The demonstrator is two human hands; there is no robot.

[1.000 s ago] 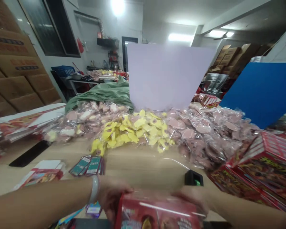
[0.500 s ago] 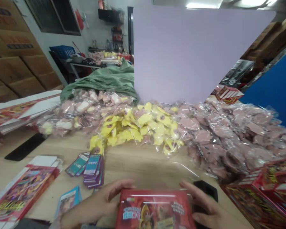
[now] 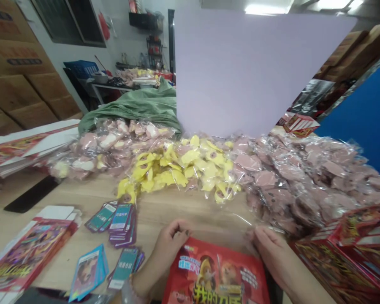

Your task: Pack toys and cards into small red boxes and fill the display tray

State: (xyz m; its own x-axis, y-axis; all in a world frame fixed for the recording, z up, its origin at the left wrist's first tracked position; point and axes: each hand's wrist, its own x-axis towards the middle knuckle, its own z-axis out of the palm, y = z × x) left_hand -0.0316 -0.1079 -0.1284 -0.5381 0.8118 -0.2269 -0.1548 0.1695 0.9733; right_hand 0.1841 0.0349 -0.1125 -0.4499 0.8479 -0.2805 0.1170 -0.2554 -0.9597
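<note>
A red printed pouch (image 3: 220, 272) with cartoon figures lies tilted at the lower middle of the head view. My left hand (image 3: 171, 247) pinches its upper left corner between thumb and curled fingers. At the upper right corner my right hand (image 3: 267, 249) has its fingers closed on the edge; the fingertips are slightly blurred. Left of the pouch are a stack of teal and purple cards (image 3: 123, 226), another small stack (image 3: 125, 266) beside my left wrist, and blue-edged picture cards (image 3: 89, 270).
Wrapped yellow figures (image 3: 174, 169) lie across the table's middle, with wrapped pink ones (image 3: 278, 169) heaped at the right. Red printed boxes (image 3: 345, 257) stand at the right front. A flattened red box (image 3: 28, 249) and a black slab (image 3: 31, 194) lie left. A pale panel (image 3: 256, 71) rises behind.
The pouch has come up and tilted, showing more of its front. Both hands have moved up onto its top corners. The small card stack by my left wrist has come into view.
</note>
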